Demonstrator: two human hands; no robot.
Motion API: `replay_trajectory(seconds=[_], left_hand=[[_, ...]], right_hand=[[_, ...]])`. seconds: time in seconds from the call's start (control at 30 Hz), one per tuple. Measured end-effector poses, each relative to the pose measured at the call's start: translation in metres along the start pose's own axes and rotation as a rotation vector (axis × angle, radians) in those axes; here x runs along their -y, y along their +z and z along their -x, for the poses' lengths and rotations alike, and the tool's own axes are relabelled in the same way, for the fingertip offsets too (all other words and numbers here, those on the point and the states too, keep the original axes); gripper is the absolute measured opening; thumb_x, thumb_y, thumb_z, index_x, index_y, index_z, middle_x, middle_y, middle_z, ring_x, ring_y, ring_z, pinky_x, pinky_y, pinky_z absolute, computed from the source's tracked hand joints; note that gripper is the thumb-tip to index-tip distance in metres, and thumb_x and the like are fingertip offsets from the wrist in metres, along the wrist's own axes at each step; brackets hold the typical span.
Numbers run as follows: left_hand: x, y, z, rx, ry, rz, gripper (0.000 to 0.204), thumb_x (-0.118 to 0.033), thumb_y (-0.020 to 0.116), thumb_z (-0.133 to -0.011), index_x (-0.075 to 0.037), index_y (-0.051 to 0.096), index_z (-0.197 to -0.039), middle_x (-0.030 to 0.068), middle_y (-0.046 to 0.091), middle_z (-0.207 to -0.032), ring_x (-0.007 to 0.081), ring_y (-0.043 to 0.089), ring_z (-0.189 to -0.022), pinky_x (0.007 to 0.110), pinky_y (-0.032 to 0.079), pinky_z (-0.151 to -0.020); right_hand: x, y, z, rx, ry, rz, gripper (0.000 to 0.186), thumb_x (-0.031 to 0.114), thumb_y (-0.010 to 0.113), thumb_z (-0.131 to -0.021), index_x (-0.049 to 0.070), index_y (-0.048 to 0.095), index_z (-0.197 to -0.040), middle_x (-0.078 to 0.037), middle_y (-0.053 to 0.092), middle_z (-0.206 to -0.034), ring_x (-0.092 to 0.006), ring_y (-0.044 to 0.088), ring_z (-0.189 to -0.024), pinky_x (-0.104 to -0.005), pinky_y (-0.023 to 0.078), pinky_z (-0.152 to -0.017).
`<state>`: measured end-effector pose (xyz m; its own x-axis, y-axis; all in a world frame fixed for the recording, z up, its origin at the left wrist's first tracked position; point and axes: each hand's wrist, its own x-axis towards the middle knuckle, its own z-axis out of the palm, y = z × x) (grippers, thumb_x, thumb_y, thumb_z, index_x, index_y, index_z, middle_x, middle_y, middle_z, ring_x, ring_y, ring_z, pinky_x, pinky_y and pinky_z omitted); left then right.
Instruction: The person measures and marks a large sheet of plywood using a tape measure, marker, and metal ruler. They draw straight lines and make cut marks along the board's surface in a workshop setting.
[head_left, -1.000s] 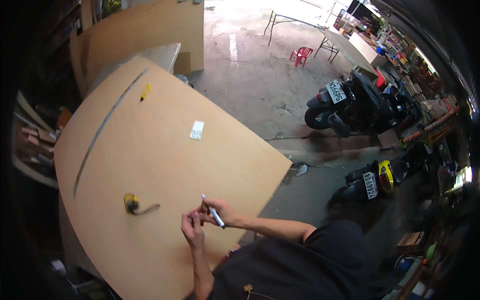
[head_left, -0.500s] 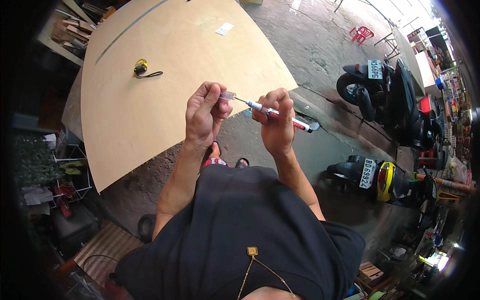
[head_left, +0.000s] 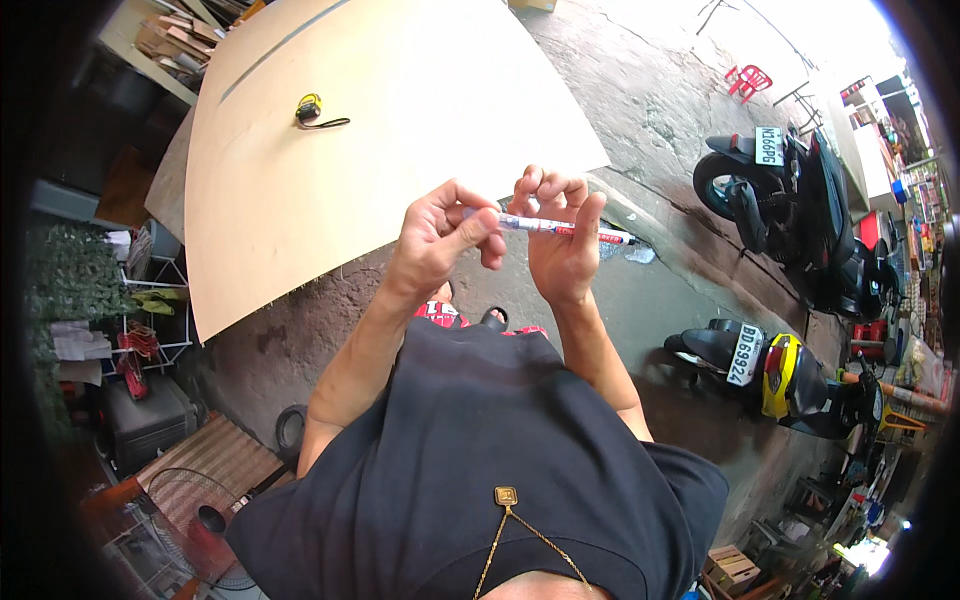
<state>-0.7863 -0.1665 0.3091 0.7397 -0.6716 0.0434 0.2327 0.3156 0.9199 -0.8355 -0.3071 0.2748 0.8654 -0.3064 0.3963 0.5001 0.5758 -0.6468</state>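
Observation:
A slim paint marker (head_left: 611,236) with a white and red barrel and a dark end lies almost level in front of my chest. My right hand (head_left: 562,265) holds it, the thumb crossing the barrel and the other fingers raised and curled behind. Between the thumb and fingers of my left hand (head_left: 430,245) is the marker's clear cap (head_left: 509,221), lined up with the barrel and over its thin tip. The tip itself no longer shows, and my fingers hide part of the cap. I cannot tell whether the cap is pressed fully home.
Beyond my hands lies a large pale plywood sheet (head_left: 300,210), with a yellow and black tape measure (head_left: 311,108) on it. Two scooters, one black (head_left: 745,195) and one yellow and black (head_left: 782,375), stand at right. A caged fan (head_left: 195,525) is at lower left.
The clear cap and the marker have come together, covering the thin metal tip that was bare. Both hands have shifted slightly right in the picture. The plywood looks brighter.

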Motion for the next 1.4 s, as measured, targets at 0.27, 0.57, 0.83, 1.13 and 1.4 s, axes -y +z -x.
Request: replay_trajectory(seconds=[0.27, 0.57, 0.83, 1.13, 1.4], left_hand=[[-0.016, -0.016, 0.001, 0.172, -0.226, -0.296, 0.017, -0.005, 0.061, -0.089, 0.002, 0.061, -0.105, 0.0057, 0.063, -0.078, 0.0068, 0.058, -0.060, 0.022, 0.047, -0.053], [-0.037, -0.071, -0.004, 0.162, -0.003, -0.688, 0.005, -0.001, 0.066, -0.067, 0.001, 0.063, -0.071, 0.0066, 0.063, -0.063, 0.0077, 0.056, -0.054, 0.024, 0.043, -0.049], [-0.062, -0.112, -0.055, 0.178, 0.142, -0.693, 0.014, 0.001, 0.059, -0.062, -0.003, 0.050, -0.073, 0.0085, 0.055, -0.062, 0.0207, 0.055, -0.051, 0.030, 0.046, -0.053], [0.066, -0.405, -0.190, -0.667, 0.100, -1.015, 0.073, -0.038, 0.081, -0.069, -0.006, 0.048, -0.126, 0.0139, 0.056, -0.107, 0.0267, 0.054, -0.103, 0.039, 0.045, -0.089], [0.058, -0.549, -0.269, -0.828, -0.601, -1.417, 0.080, -0.040, 0.078, -0.068, -0.021, 0.042, -0.137, 0.0233, 0.043, -0.136, 0.0400, 0.044, -0.123, 0.045, 0.041, -0.097]], right_hand=[[-0.029, 0.003, 0.002, 0.075, 0.179, 0.248, 0.038, 0.040, 0.039, -0.100, 0.006, 0.050, -0.113, -0.010, 0.047, -0.116, -0.0185, 0.042, -0.114, -0.0396, 0.031, -0.102], [0.000, 0.016, -0.036, 0.449, 0.566, 0.805, 0.011, 0.005, 0.066, -0.086, -0.003, 0.059, -0.086, -0.006, 0.063, -0.070, -0.0069, 0.056, -0.058, -0.0227, 0.043, -0.048], [-0.052, 0.017, -0.093, 0.516, 0.502, 0.680, 0.015, 0.004, 0.066, -0.086, 0.000, 0.051, -0.085, -0.009, 0.059, -0.065, -0.0107, 0.055, -0.051, -0.0268, 0.040, -0.045], [-0.160, -0.134, -0.158, -0.090, 0.761, 1.426, 0.028, 0.025, 0.065, -0.089, -0.001, 0.057, -0.082, -0.003, 0.044, -0.055, -0.0094, 0.040, -0.052, -0.0296, 0.035, -0.047], [-0.083, -0.403, -0.092, -0.359, 0.515, 2.099, 0.046, 0.035, 0.080, -0.070, 0.001, 0.049, -0.077, -0.006, 0.044, -0.075, -0.0205, 0.044, -0.066, -0.0351, 0.041, -0.061]])
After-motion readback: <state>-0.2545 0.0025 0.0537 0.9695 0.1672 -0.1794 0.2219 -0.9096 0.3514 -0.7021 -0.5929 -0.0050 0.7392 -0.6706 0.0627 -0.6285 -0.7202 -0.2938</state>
